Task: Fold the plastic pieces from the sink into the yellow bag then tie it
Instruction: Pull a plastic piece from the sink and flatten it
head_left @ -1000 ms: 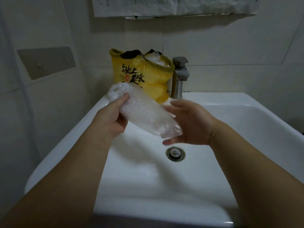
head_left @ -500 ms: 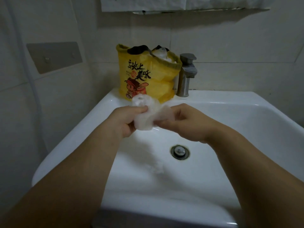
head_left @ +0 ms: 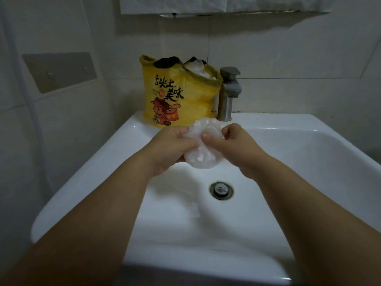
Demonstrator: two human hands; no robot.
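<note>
The white sink (head_left: 305, 139) fills most of the view and is fixed against a tiled wall (head_left: 288, 54). Its basin is open toward the near side.

Two bare forearms enter from the near left and near right and meet above the middle of the basin. The left hand (head_left: 171, 149) and the right hand (head_left: 237, 147) hold one item between them.

The yellow bag (head_left: 177, 96) stands upright on the far left ledge of the sink, just left of the faucet (head_left: 227, 93) and touching or nearly touching it. The mouth of the bag is open. Pale plastic (head_left: 198, 69) shows at the top right of the opening. Black characters and a cartoon figure are printed on the near face.

A grey rectangular plate (head_left: 59, 71) is mounted on the left wall, well apart from the bag.

The plastic piece (head_left: 201, 159) is clear and crumpled into a compact bundle. It is held in the air above the basin, nearer than the bag and farther than the drain (head_left: 221, 190). The left fingers (head_left: 181, 131) curl around its left edge. The right thumb (head_left: 206, 138) presses on its near face, with the remaining right fingers curled behind its right edge.

The round metal drain sits in the basin floor, below and slightly right of the bundle.
</note>
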